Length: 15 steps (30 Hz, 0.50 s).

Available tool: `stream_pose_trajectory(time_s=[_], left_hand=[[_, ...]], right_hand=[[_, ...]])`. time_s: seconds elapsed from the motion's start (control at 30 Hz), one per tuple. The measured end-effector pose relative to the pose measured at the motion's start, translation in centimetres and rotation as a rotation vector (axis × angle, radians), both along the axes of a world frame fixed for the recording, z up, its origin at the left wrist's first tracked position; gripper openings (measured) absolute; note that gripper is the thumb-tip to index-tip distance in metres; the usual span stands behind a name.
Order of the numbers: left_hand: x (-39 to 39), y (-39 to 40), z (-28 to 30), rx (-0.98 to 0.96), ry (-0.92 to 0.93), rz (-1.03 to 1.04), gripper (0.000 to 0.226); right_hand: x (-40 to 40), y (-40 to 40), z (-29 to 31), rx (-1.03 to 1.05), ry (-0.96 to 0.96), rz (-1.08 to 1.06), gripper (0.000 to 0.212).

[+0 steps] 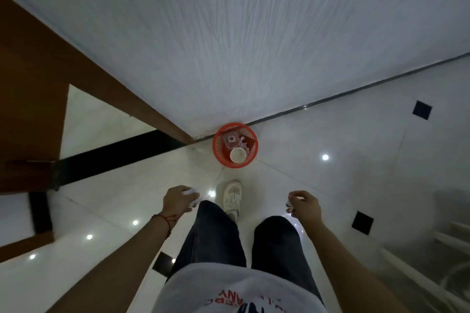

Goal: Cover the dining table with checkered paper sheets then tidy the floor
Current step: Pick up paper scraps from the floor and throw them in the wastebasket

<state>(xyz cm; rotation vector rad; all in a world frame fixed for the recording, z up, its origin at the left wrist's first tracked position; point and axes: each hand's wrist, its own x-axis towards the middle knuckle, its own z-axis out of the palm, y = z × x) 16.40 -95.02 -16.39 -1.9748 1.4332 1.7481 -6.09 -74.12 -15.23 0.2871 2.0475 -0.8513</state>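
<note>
A round orange mesh waste basket (pixel 218 152) stands on the floor against the white wall, holding a white cup (pixel 237 154) and a clear plastic piece. My left hand (pixel 178 199) grips a crumpled white paper wad (pixel 192 195) at waist height, short of the basket. My right hand (pixel 304 204) has its fingers curled round a small white scrap (pixel 290 204), mostly hidden by the fingers. Both hands hang below and in front of the basket, one on each side of my legs.
Glossy white floor tiles (pixel 318 160) with small black inlays and a black strip. A brown wooden door frame (pixel 50 58) stands at the left. My white shoe (pixel 232 197) steps toward the basket. White furniture parts (pixel 452 236) lie at the right edge.
</note>
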Motion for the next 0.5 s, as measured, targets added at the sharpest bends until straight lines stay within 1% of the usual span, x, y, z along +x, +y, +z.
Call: stream_pose_trajectory(time_s=[0.1, 0.2, 0.3, 0.37, 0.43, 0.5], left_hand=[[-4.1, -2.6, -1.6, -0.007, 0.013, -0.075, 0.014], [-7.5, -4.4, -4.1, 0.001, 0.029, -0.088, 0.005], [-9.9, -5.7, -7.2, -0.008, 0.027, -0.092, 0.023], [-10.7, -6.4, -9.3, 0.001, 0.007, -0.059, 0.033], [-10.8, -6.7, -11.1, 0.028, -0.037, -0.029, 0.039], [-10.9, -6.8, -12.9, 0.056, -0.056, 0.0, 0.041]], right_hand=[[-0.9, -2.8, -1.9, 0.014, -0.006, 0.046, 0.012], [-1.5, -5.6, -4.3, 0.033, 0.01, 0.13, 0.014], [-2.0, -8.7, -7.2, 0.003, 0.031, 0.216, 0.011], [-2.5, -10.6, -9.2, -0.019, 0.021, 0.248, 0.011], [-3.0, -12.4, -11.0, -0.034, 0.011, 0.256, 0.011], [-3.4, -13.8, -13.1, -0.039, 0.003, 0.233, 0.014]])
